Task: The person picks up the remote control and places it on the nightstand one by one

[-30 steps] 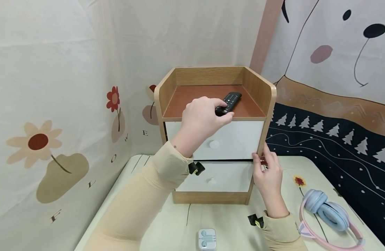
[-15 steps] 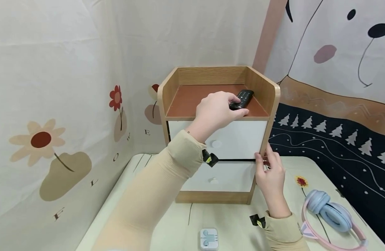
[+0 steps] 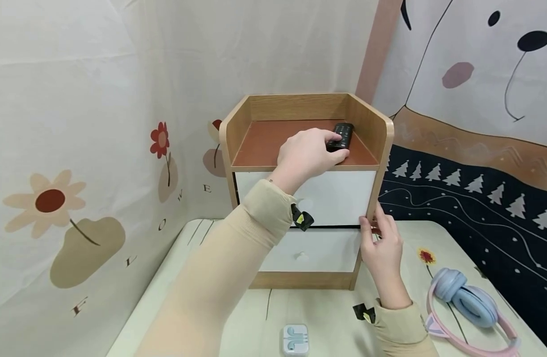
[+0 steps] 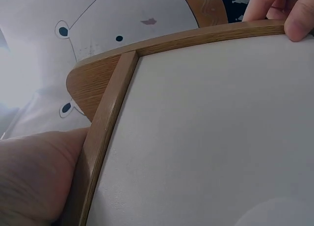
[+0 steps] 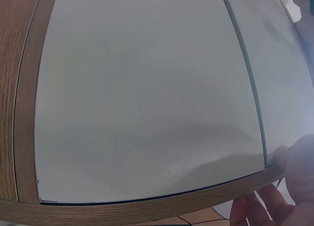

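A small wood-trimmed drawer cabinet [image 3: 297, 107] with two white drawers stands upright, both drawers closed. On its brown top shelf, near the right side wall, lies a black remote control [image 3: 344, 131]. My left hand [image 3: 305, 152] reaches over the front edge and pinches the near end of the remote between thumb and fingers. With the thumb on the front edge and the fingers behind the side panel, my right hand [image 3: 384, 249] grips the cabinet's right side. In the left wrist view the heel of the left hand [image 4: 37, 174] is beside the wooden edge; the remote is hidden there.
Earphones in a clear-lidded white case [image 3: 295, 339] lie on the pale cloth in front of the cabinet. Pink and blue headphones [image 3: 474, 307] rest at the right. Printed fabric walls [image 3: 295, 44] stand behind and to both sides.
My left hand has moved the remote rightward and back on the shelf, and turned it straighter. The right hand keeps its grip on the cabinet's side.
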Demonstrator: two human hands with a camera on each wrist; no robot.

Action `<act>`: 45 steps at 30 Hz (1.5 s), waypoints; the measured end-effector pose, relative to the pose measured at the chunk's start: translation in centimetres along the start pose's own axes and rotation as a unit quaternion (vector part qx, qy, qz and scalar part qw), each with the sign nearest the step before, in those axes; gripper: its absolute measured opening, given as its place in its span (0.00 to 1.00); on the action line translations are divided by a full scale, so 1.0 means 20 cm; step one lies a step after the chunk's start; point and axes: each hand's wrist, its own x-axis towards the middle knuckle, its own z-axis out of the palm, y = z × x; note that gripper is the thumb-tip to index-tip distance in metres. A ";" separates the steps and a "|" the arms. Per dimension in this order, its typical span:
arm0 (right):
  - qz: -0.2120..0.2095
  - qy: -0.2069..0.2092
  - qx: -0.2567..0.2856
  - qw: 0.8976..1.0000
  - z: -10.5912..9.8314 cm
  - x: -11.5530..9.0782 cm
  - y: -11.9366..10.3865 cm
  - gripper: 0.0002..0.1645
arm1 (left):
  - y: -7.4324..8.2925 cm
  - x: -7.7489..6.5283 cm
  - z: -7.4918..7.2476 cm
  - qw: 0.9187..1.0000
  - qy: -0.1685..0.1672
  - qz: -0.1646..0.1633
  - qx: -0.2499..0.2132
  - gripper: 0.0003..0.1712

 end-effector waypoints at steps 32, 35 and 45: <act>0.004 0.001 0.006 1.000 -0.01 -0.01 -0.01 0.34 | -0.10 -0.12 0.04 0.988 0.092 0.113 -0.042 0.29; 0.001 0.004 0.006 1.000 -0.01 -0.01 -0.01 0.35 | -0.14 -0.15 0.05 0.977 0.126 0.157 -0.076 0.28; 0.003 0.003 0.006 1.000 0.00 -0.02 0.00 0.35 | -0.30 -0.31 0.08 0.916 0.224 0.290 -0.166 0.25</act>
